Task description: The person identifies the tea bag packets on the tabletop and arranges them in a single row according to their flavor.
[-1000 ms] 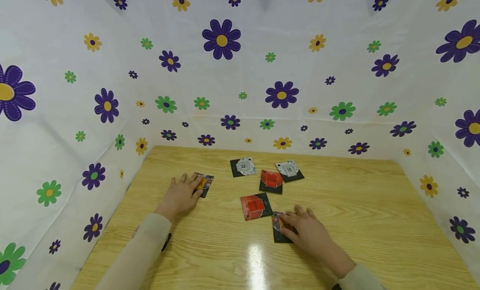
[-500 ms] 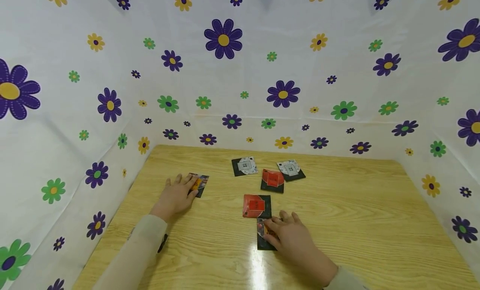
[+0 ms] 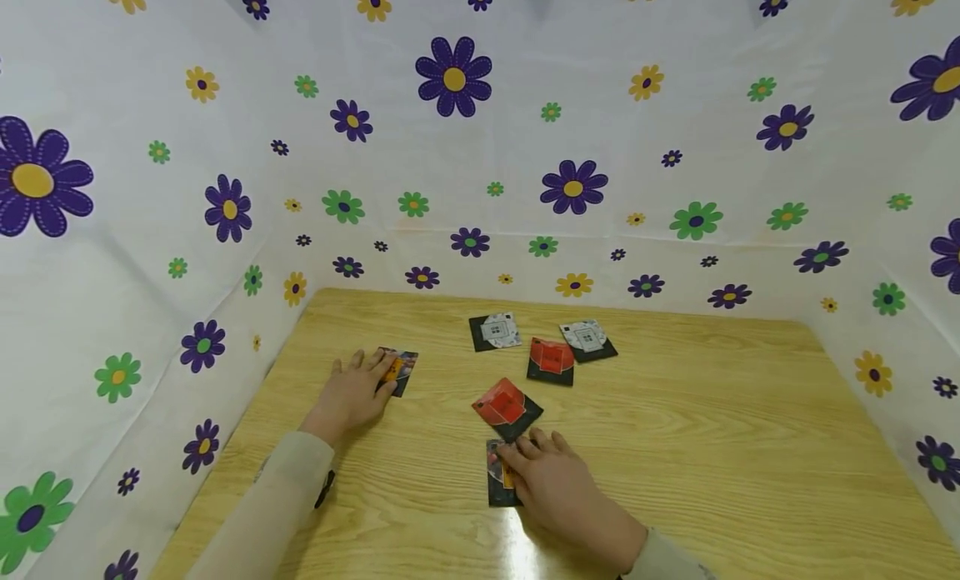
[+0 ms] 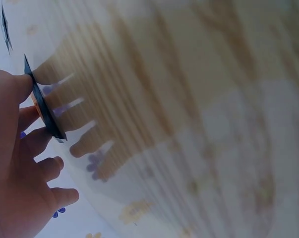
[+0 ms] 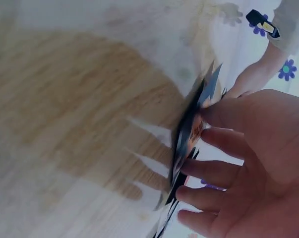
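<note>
Fingertips of my left hand [image 3: 347, 397] press on a flat square packet [image 3: 407, 363] with an orange label, at the left of the table. In the left wrist view the packet [image 4: 46, 109] appears edge-on under the thumb and fingers. My right hand [image 3: 561, 490] lies with extended fingers over a matching orange-labelled packet [image 3: 501, 490], near the front middle; its right part is hidden beneath the hand. Just beyond it, a red and black packet [image 3: 502, 402] sits turned corner-on, its lower corner right at the orange packet's far edge.
Another red and black packet [image 3: 551, 357] lies farther back on the wooden table [image 3: 712, 430]. Two white and black packets, one left [image 3: 497, 331] and one right [image 3: 587, 338], lie near the rear. A flower-printed white cloth [image 3: 517, 147] encloses the back and sides.
My right hand has slid its orange-labelled packet to the left across the table. The nearer red packet has turned to stand corner-on. My left hand shifted its packet slightly left, then stayed.
</note>
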A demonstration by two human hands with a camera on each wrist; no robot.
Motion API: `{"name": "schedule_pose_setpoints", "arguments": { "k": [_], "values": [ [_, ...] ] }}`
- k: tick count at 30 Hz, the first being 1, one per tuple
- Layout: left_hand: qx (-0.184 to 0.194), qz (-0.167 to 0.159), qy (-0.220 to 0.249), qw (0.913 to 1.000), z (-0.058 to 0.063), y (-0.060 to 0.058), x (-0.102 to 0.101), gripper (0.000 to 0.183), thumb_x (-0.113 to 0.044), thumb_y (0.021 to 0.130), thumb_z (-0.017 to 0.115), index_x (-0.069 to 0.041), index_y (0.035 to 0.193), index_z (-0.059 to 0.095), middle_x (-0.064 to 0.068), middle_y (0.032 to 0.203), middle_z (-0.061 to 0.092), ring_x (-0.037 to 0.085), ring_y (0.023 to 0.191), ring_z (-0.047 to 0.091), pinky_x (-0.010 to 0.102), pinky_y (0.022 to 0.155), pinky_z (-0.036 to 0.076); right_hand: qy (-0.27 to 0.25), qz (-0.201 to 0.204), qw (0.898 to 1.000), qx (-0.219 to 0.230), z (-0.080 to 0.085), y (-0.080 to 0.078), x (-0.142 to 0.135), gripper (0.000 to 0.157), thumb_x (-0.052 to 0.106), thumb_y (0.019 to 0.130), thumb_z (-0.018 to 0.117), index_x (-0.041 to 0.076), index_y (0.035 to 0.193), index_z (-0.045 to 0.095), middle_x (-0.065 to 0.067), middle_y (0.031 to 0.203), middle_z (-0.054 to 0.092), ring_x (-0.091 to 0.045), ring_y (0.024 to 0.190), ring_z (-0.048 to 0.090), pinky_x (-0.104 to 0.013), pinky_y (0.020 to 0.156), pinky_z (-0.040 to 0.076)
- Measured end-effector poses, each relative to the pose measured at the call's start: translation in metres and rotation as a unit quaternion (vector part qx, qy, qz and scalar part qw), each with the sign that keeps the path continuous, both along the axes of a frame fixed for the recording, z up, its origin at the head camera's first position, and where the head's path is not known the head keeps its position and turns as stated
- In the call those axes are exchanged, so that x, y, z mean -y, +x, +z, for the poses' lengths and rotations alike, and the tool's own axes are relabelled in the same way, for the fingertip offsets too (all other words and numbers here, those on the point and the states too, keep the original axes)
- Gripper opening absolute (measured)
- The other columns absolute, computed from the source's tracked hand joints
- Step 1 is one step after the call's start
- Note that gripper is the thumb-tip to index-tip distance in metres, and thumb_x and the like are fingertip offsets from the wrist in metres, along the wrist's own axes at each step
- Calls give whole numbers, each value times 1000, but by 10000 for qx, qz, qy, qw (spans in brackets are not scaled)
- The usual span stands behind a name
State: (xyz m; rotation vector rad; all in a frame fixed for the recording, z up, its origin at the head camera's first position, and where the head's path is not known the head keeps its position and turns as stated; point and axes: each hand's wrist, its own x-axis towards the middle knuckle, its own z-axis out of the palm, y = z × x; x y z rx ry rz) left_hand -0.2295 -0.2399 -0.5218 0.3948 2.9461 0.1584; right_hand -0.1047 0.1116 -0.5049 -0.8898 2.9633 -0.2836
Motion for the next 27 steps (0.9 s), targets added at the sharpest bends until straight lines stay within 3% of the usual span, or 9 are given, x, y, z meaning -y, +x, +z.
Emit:
{"name": "schedule_pose_setpoints", "arguments": {
  "k": [6,13,20,27],
  "values": [
    [-28,30,56,10000,1,3,3,62,-41,113,42,-12,167,32,19,171,32,53,156,27,79,121,21,-218,326,9978,527,4,-3,10,45,31,102,70,20,145,66,-15,145,67,-48,142,54,-62,117,44],
    [-11,39,82,10000,-1,3,7,62,-42,114,41,-12,167,32,19,172,31,53,157,26,79,121,21,34,311,9993,191,2,-11,33,46,40,100,72,23,143,68,-7,137,72,-48,149,45,-61,124,34],
    [-26,143,199,9997,0,7,15,61,-41,114,42,-12,167,33,19,172,30,53,157,26,78,121,20,334,439,9983,-209,1,-22,58,45,43,100,72,24,141,70,-2,136,73,-44,148,49,-57,122,40],
    [-28,154,235,9996,-1,10,21,61,-40,114,43,-12,167,33,19,172,30,54,156,25,79,121,20,206,408,9989,-64,0,-39,83,43,40,103,69,22,142,69,-6,140,71,-44,148,49,-58,121,41]
  ]
}}
